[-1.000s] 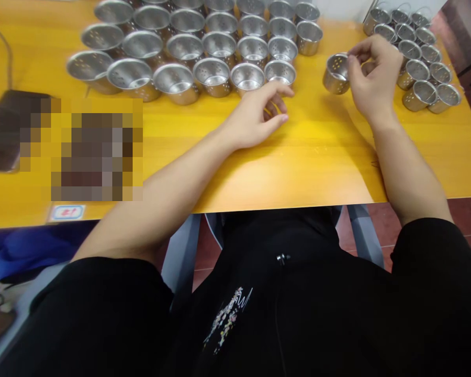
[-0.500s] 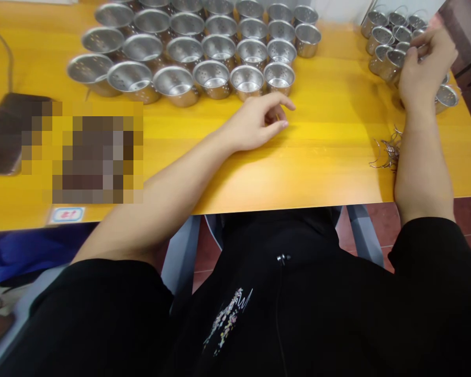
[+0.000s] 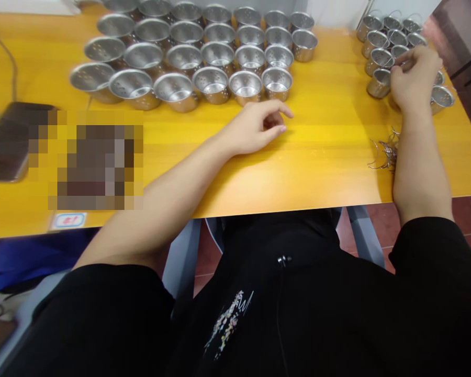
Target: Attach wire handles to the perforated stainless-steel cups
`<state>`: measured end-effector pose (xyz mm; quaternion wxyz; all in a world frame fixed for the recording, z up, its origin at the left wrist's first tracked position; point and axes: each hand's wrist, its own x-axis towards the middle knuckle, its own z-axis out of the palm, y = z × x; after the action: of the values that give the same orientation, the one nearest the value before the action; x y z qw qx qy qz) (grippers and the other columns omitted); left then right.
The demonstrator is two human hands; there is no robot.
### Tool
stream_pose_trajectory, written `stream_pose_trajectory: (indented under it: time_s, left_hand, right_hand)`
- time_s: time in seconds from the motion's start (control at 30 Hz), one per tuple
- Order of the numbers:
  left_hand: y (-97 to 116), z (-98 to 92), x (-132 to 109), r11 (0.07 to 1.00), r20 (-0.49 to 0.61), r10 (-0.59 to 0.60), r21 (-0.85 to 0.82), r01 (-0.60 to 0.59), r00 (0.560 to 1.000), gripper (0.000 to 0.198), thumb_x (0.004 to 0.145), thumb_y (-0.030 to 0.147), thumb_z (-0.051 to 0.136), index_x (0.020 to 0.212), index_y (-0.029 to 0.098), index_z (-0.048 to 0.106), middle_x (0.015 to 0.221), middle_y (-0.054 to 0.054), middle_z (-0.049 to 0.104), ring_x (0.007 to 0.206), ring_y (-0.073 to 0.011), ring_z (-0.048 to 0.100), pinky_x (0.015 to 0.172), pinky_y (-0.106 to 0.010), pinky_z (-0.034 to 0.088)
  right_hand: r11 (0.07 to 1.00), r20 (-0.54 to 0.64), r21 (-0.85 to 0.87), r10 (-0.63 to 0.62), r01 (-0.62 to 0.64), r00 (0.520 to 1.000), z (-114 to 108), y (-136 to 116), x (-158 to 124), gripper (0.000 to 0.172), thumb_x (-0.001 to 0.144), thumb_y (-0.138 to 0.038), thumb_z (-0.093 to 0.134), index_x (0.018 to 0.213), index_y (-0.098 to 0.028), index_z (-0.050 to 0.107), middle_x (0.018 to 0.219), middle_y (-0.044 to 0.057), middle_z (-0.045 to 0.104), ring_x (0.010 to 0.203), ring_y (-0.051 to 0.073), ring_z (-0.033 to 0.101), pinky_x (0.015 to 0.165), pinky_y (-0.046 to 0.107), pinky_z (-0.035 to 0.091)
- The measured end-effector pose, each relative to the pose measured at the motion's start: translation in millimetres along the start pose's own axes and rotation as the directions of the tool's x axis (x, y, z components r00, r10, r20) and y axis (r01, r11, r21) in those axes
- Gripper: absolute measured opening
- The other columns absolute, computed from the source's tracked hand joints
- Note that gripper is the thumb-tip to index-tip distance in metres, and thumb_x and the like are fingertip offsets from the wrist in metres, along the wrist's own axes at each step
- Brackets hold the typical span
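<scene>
Right hand (image 3: 415,77) at cup (image 3: 378,84); tabletop (image 3: 329,131) stretches toward left hand (image 3: 258,126), front edge (image 3: 298,208).

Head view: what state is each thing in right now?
Left hand: loosely curled, holding nothing visible.
Right hand: fingers bent at a cup's rim; grip unclear.
Cup at right fingers: mouth up.
Left cups: upright, in rows.
Back right cups: upright, wire handles raised.
Loose wires: heaped on table.
Card: flat.
</scene>
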<state>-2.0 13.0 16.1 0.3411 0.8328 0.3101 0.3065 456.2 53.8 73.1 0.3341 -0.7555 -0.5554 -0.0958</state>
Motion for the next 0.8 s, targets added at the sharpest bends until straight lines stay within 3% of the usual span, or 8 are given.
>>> stream_pose_trajectory:
  time_s: [0.1,0.23,0.4,0.6,0.73,0.8]
  left_hand:
    - [0,-0.9,0,1.0,0.011,0.013,0.004,-0.013,1.0,0.039,0.109,0.054,0.088,0.135,0.025,0.084,0.113,-0.01,0.089,0.102,-0.0295,0.084,0.101,-0.047,0.069]
    - [0,-1.6,0,1.0,0.024,0.015,0.009,-0.015,1.0,0.039,0.109,0.051,0.086,0.137,0.024,0.086,0.115,-0.01,0.09,0.103,-0.029,0.083,0.103,-0.047,0.069]
    - [1,-2.1,0,1.0,0.033,0.013,0.008,-0.013,0.999,0.037,0.11,0.05,0.085,0.136,0.024,0.086,0.116,-0.011,0.09,0.104,-0.0294,0.083,0.105,-0.048,0.069]
    - [3,-2.9,-1,1.0,0.036,0.002,0.019,-0.003,0.999,0.036,0.11,0.05,0.085,0.136,0.025,0.087,0.116,-0.011,0.091,0.105,-0.0304,0.084,0.107,-0.05,0.07]
    - [3,-2.7,-1,1.0,0.029,0.001,0.02,-0.002,1.0,0.04,0.109,0.05,0.085,0.138,0.023,0.086,0.115,-0.011,0.091,0.105,-0.0306,0.084,0.106,-0.05,0.07]
    - [2,-2.3,-1,1.0,0.032,0.001,0.019,-0.001,0.999,0.041,0.108,0.051,0.085,0.138,0.023,0.086,0.115,-0.011,0.091,0.104,-0.0307,0.084,0.105,-0.05,0.07]
  right_hand:
    - [0.998,-0.011,-0.047,-0.047,0.047,0.999,16,22,16,0.033,0.105,0.008,0.082,0.127,-0.011,0.097,0.109,0.013,0.094,0.095,0.024,0.077,0.101,0.04,0.061]
    - [0.995,-0.001,-0.067,-0.076,0.076,0.997,17,22,14,0.041,0.102,0.012,0.076,0.13,-0.009,0.099,0.108,0.014,0.095,0.093,0.024,0.077,0.097,0.037,0.059]
    - [0.996,-0.004,-0.083,-0.039,0.039,0.999,3,4,7,0.032,0.107,0.011,0.081,0.129,-0.005,0.097,0.126,0.021,0.101,0.113,0.028,0.095,0.11,0.042,0.065]
    - [0.999,-0.052,-0.036,-0.034,0.032,0.998,2,5,7,0.028,0.101,0.012,0.09,0.114,-0.011,0.097,0.123,0.017,0.102,0.115,0.03,0.097,0.135,0.056,0.058]
    - [1.0,-0.045,-0.001,-0.031,0.031,0.999,4,8,8,0.032,0.104,0.014,0.083,0.117,-0.012,0.095,0.133,0.021,0.1,0.124,0.032,0.094,0.115,0.046,0.062]
    - [1.0,-0.072,0.003,-0.025,0.026,0.997,4,6,9,0.036,0.105,0.018,0.076,0.124,-0.007,0.092,0.138,0.026,0.097,0.131,0.034,0.092,0.116,0.046,0.059]
